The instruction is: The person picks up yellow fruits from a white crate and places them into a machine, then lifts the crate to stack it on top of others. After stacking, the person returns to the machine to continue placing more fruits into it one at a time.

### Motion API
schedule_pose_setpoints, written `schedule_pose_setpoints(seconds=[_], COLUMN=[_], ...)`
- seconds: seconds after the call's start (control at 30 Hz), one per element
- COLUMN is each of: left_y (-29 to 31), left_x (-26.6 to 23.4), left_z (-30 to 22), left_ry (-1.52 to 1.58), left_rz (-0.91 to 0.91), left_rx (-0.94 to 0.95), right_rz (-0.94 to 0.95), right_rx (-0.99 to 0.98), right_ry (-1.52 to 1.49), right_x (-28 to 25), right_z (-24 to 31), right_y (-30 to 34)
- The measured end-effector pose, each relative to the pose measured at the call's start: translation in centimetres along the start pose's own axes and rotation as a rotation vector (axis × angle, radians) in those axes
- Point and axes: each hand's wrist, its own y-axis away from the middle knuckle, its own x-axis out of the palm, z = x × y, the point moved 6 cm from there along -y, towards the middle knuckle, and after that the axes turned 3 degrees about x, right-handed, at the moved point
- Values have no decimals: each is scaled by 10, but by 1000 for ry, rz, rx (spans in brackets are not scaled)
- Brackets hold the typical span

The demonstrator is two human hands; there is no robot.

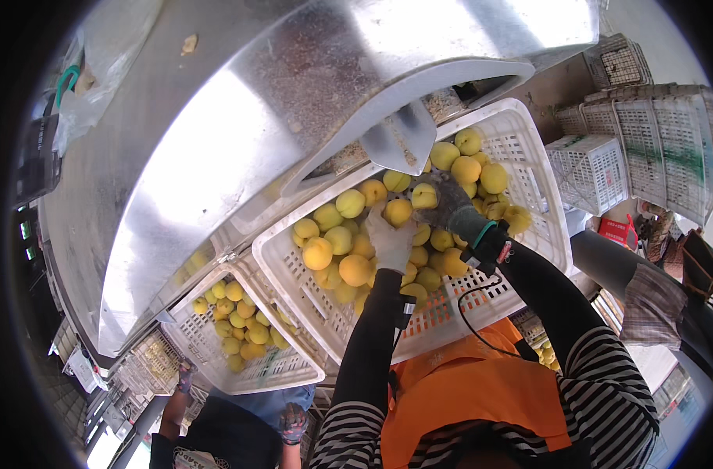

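Observation:
Over a large white plastic crate (555, 211) of yellow peaches, my two gloved hands are close together near its middle. My left hand (390, 244), in a pale glove, has its fingers curled round a yellow peach (398, 212). My right hand (448, 205), in a dark grey glove, grips a greener yellow peach (424, 195) just to the right of it. Many more peaches (355, 270) lie around and under both hands, yellow to greenish. A metal chute tip (407, 141) juts over the crate's far edge, just beyond my hands.
A large shiny metal machine housing (216, 133) stands beyond the crate. To the left, a second white crate (231, 379) holds more peaches, beside a co-worker (231, 434) whose gloved hands show. Stacked white crates (645, 148) stand at the right, near another person's sleeve (653, 305).

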Motion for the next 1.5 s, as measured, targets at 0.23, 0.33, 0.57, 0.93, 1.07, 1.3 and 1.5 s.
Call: schedule_pose_setpoints(seconds=[0.23,0.33,0.57,0.93,1.07,1.3,1.5], left_y=[19,27,41,88,102,112,120], left_x=[-111,-146,-127,-199,-188,-187,-164], left_z=[-125,-150,-102,-131,-121,-118,-123], left_ry=[1420,1047,1351,1082,1767,1921,1904], left_rz=[256,120,170,68,111,97,208], left_rx=[-146,22,-223,140,-46,-73,-80], right_rz=[-98,-151,-184,109,172,69,-74], right_rx=[-261,-345,-144,-186,-268,-386,-436], right_ry=[-375,-346,-628,-894,-851,-746,-713], right_x=[-226,-237,-191,-163,-171,-165,-171], right_z=[203,208,175,198,213,204,196], right_y=[33,53,67,58,72,76,93])
